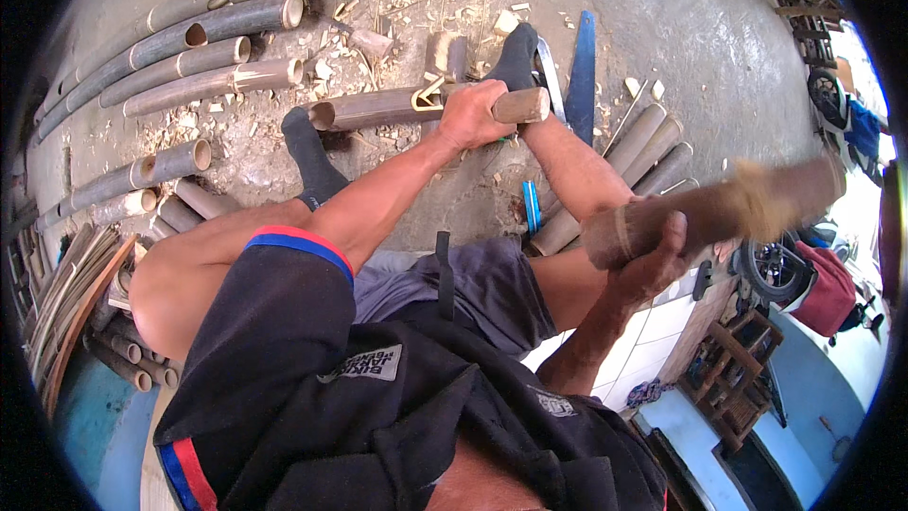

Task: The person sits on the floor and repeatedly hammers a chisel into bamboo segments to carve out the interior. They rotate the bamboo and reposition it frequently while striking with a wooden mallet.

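In the head view, above a chip-strewn concrete floor (672,47) lined with bamboo tubes (203,87), a wooden handle (522,107) is clamped in the fingers of the left hand (475,115) and a bamboo piece (700,215), near white tiles (667,322), in those of the right hand (653,262).

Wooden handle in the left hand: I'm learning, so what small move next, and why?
I'd probably tap the free end of the wooden handle with the thick bamboo piece: the left hand grips the handle near the bamboo tube, its end exposed, while the right hand holds the piece out to the side.
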{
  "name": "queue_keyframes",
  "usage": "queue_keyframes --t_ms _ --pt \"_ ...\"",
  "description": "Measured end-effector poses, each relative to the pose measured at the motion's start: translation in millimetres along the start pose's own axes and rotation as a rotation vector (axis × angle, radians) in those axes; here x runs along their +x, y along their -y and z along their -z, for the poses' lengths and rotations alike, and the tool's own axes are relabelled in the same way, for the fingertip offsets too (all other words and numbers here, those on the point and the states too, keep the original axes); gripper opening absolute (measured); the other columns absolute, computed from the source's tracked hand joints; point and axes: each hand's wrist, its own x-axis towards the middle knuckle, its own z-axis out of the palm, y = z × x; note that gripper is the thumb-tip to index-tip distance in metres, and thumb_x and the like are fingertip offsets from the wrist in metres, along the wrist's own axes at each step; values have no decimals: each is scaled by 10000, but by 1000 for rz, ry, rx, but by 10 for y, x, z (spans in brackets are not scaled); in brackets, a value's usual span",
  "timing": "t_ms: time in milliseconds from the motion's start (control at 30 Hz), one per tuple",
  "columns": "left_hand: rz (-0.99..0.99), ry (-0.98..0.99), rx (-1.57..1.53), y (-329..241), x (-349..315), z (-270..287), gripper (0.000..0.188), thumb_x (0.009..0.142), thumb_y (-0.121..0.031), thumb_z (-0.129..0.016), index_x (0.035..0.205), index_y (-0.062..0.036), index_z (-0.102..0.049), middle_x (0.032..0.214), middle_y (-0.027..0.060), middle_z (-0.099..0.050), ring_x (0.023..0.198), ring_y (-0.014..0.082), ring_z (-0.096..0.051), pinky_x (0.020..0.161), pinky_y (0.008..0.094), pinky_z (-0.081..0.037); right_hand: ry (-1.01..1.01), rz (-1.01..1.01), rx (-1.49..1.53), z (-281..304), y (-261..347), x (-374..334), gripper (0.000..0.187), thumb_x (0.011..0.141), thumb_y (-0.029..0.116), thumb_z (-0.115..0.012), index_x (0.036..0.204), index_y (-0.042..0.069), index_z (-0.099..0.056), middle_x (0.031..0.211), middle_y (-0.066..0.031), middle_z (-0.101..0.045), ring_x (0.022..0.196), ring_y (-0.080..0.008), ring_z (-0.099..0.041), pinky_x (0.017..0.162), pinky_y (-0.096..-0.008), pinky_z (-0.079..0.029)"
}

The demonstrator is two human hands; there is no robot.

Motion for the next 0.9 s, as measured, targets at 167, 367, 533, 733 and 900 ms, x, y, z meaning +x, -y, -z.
queue_keyframes --t_ms 167,367,533,733,900 --pt "-32 78 60 61 -6 -23 381 669 -315 -823 890 -95 -603 899 109 -635 885 360 -662 747 475 -521 546 -67 -326 -196 -937 -634 666 854 269 -786 1381 -39 -519 1177 -162 -660 1041 -279 -639 1056 -406 -449" --pt "-13 87 45 83 -45 -33 388 660 -319 -830 880 -96 -602 908 104 -622 885 359 -658 741 473 -523 244 -64 98 298 -562 264 495 856 192 -773 1245 -33 -566 1184 -144 -614 1008 -236 -630 900 -320 -505" --pt "-25 84 73 74 -56 -36 372 668 -304 -825 873 -94 -596 913 104 -607 881 356 -653 733 474 -522 628 -114 -490 -140 -1070 -388 521 866 224 -761 1271 -30 -555 1176 -130 -616 1018 -239 -622 924 -323 -498" --pt "-35 51 63 101 -65 -33 340 679 -281 -811 873 -100 -598 889 104 -583 875 354 -635 731 478 -516 418 -110 -252 24 -773 -110 631 889 231 -734 1404 -35 -483 1243 -120 -606 1111 -220 -588 985 -347 -481" --pt "-34 18 101 161 -86 98 331 707 -283 -805 902 -91 -617 923 99 -623 891 347 -643 731 458 -520 695 -300 -278 -195 -778 -404 641 872 186 -728 1424 -24 -477 1271 -146 -611 1137 -240 -584 1012 -364 -461"
